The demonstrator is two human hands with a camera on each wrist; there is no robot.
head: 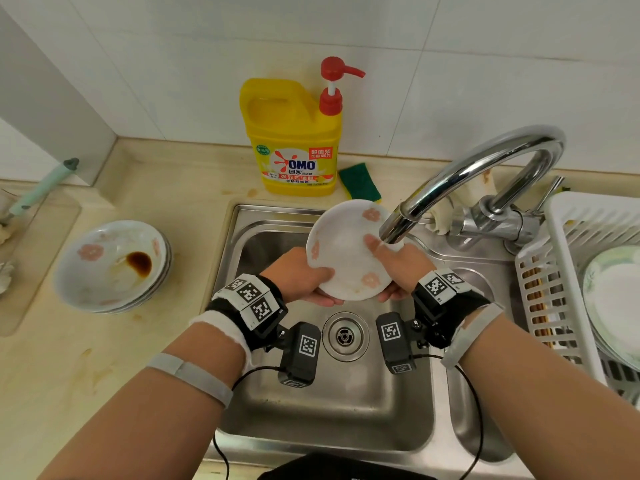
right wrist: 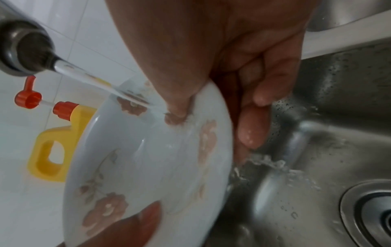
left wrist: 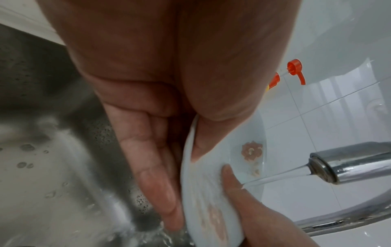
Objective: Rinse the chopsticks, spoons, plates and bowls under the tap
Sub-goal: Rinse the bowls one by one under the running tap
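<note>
We are holding a small white plate (head: 346,251) with pink flowers over the sink (head: 263,216), tipped up so its inside is facing us. Our left hand (head: 301,275) is gripping the left edge, with the thumb on the inside and the fingers curled behind. Our right hand (head: 401,265) is gripping the right edge the same way, and its thumb is lying across the inside of the plate. The tap (head: 394,226) is just above that right thumb, so the right hand is the one nearer the spout. Water (right wrist: 101,83) is running out and hitting the inside of the plate close to the thumb, then splashing down into the sink. We think the plate needs to be turned so the water reaches the whole face. The spout is very close to the rim, so the plate could bump it. On the table to our left, a stack of dirty bowls (head: 110,265) is waiting, with brown sauce in the top one. A yellow soap bottle (head: 294,140) and a green sponge (head: 360,181) are sitting behind the sink. On our right, a white rack (head: 568,237) is holding a plate already.
</note>
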